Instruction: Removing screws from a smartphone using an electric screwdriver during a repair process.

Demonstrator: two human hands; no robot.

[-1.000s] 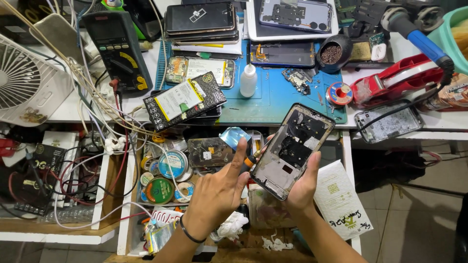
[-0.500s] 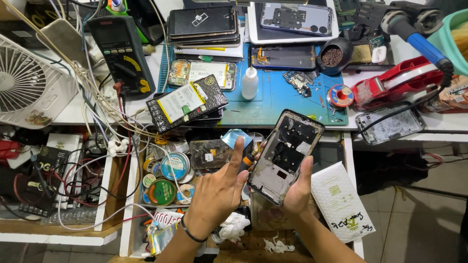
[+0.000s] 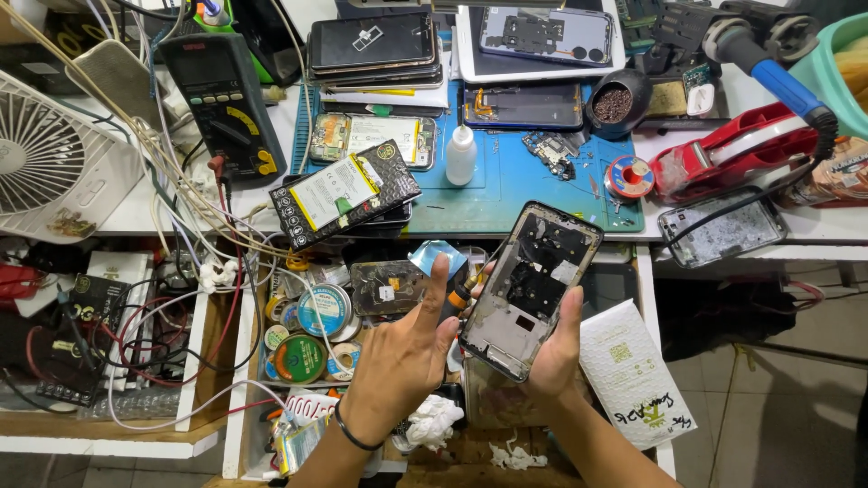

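Holding opened phone frame [image 3: 532, 287], right hand [image 3: 553, 354], white padded envelope [image 3: 633, 375] beside
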